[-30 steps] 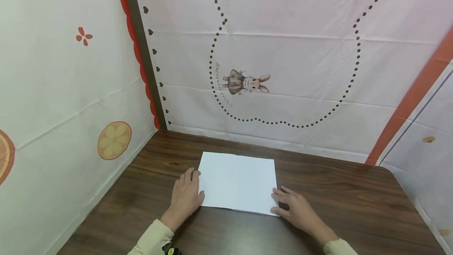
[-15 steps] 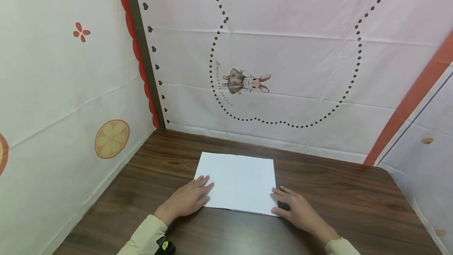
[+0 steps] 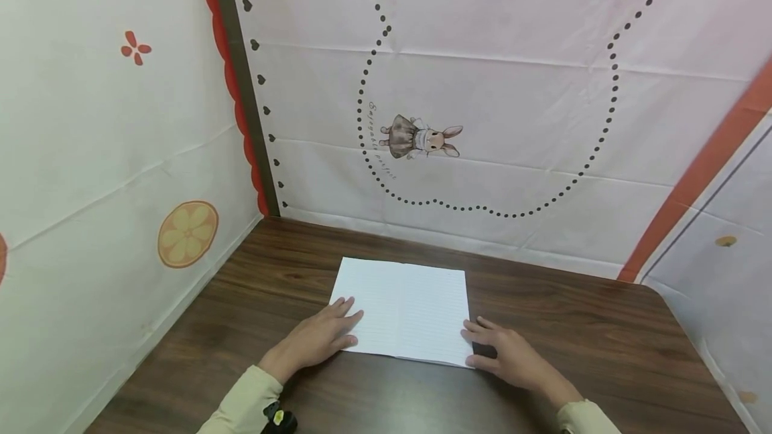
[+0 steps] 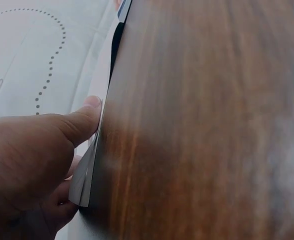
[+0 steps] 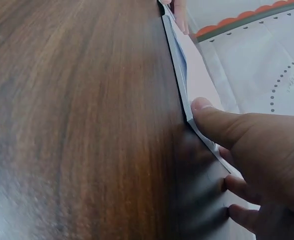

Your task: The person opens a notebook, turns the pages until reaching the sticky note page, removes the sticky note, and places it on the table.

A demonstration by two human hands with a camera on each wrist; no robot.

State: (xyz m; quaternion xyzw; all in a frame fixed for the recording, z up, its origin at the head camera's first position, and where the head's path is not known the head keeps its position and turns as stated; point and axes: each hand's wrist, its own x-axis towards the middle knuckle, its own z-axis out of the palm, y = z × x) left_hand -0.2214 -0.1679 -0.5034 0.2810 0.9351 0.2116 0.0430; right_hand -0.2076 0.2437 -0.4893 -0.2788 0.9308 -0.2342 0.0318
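An open notebook [image 3: 401,310] with white lined pages lies on the dark wooden table. My left hand [image 3: 318,336] rests on the lower left page with fingers spread, its thumb close to the near edge. In the left wrist view that thumb [image 4: 89,117] presses on the page, and the stacked page edges [image 4: 83,187] bow up slightly beside it. On the right side my right hand [image 3: 508,353] touches the outer edge of the right page, fingers loosely bent. The right wrist view has its thumb [image 5: 207,115] on the near corner, other fingertips [image 5: 237,187] by the edge.
Brown wood-grain tabletop [image 3: 579,327] surrounds the notebook. A printed white cloth [image 3: 494,119] with a rabbit picture hangs behind the table, and another cloth [image 3: 90,153] with an orange-slice print stands along the left. A dark watch-like band [image 3: 279,417] sits at the left sleeve.
My left hand has moved from the notebook's left edge onto the left page, turning its fingers rightward. The right hand stays at the right edge, almost unmoved. The view has shifted slightly.
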